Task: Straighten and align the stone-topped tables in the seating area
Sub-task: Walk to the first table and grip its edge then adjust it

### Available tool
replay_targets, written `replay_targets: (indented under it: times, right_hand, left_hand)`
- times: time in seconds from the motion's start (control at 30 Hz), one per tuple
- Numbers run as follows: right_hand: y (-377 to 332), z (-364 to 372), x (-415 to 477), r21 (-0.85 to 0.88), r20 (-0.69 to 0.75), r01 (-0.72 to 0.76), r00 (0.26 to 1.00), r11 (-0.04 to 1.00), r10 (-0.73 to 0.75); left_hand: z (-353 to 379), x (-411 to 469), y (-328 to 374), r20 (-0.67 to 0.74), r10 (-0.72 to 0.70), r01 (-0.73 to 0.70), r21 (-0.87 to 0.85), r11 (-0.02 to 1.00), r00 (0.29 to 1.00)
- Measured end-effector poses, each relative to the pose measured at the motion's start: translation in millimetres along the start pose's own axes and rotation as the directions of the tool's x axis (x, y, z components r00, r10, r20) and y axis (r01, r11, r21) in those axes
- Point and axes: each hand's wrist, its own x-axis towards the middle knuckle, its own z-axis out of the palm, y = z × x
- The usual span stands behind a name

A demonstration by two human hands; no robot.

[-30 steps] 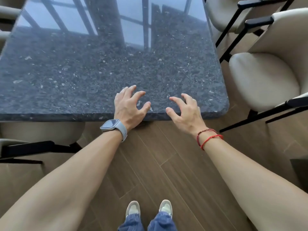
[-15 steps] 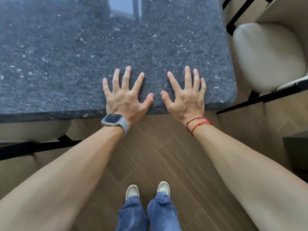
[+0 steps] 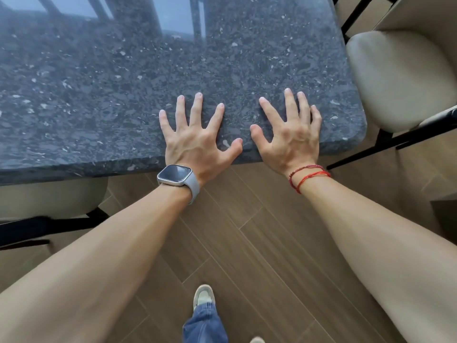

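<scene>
Stance now staggered on the wood floor (image 3: 247, 233), one foot back. Left hand (image 3: 195, 142) and right hand (image 3: 289, 137): grip spread flat, as half a second ago, on the stone desk (image 3: 123, 95) near edge, right of centre. Push likely under way.

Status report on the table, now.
Left hand and right hand flat, fingers spread, on stone table near edge. Beige chair close at right corner.

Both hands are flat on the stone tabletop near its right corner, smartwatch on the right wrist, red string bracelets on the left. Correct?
Not quite: the head view shows the smartwatch on the left wrist and the red string bracelets on the right. The left hand and right hand are flat on the stone tabletop near its right corner.
</scene>
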Motion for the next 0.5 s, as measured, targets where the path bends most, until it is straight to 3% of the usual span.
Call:
replay_targets:
  times: [0.23, 0.5]
  right_hand:
    - [0.9, 1.5, -1.4, 0.037, -0.009, -0.018, 1.0, 0.999, 0.019]
    - [0.7, 4.0, -3.6, 0.065, -0.032, -0.051, 0.998, 0.997, 0.053]
  left_hand:
    - [-0.2, -0.9, 2.1, 0.023, -0.012, 0.012, 0.008, 1.0, 1.0]
    - [4.0, -3.7, 5.6, -0.063, -0.049, 0.048, -0.004, 0.999, 0.997]
